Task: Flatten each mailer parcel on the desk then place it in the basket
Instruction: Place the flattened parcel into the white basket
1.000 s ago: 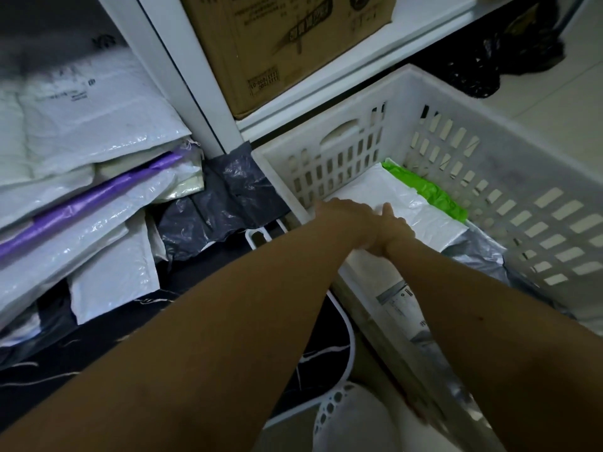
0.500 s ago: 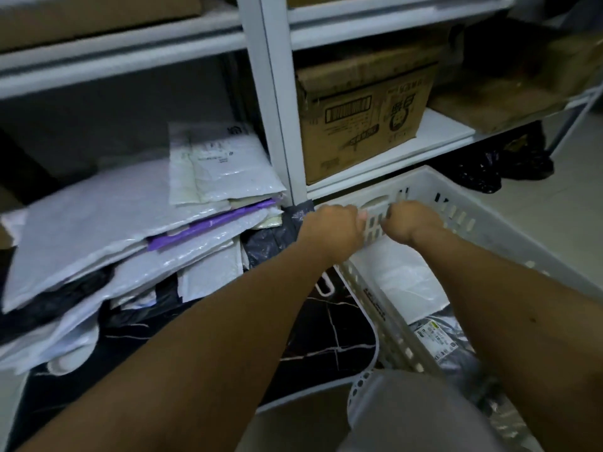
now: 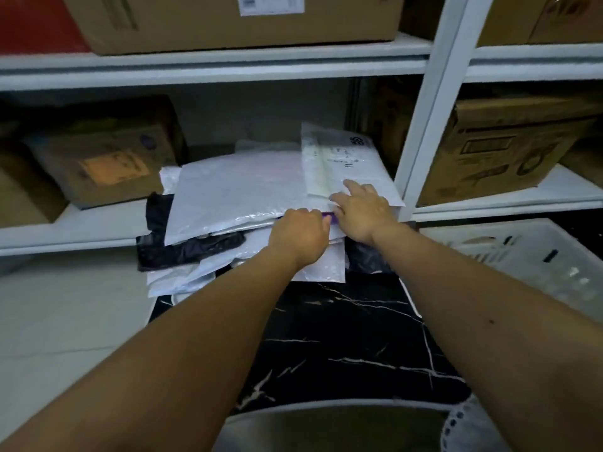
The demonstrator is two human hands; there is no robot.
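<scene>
left hand: the left hand (image 3: 301,234) sits at the front edge of the mailer pile, fingers curled down over the edge of the big white mailer (image 3: 238,194) — looks like it's gripping that edge, fingertips are hidden though

right hand: the right hand (image 3: 363,212) is just beside it, fingers spread fairly flat on the small white mailer (image 3: 339,158), which has a printed label and lies on top at the pile's right

between the hands: a bit of a purple mailer (image 3: 328,218) peeks out from under the white ones

pile: messy stack of white mailers plus a black mailer (image 3: 192,247) sticking out left, all at the far end of the black marble-look table (image 3: 342,337)

basket: white slotted basket (image 3: 522,252) off to the right, well apart from both hands; can't really tell what's in it from here, too blurry

around: white shelf rack (image 3: 434,102) behind the pile, cardboard boxes (image 3: 509,145) on its shelves, upright post right next to the pile's right edge
</scene>
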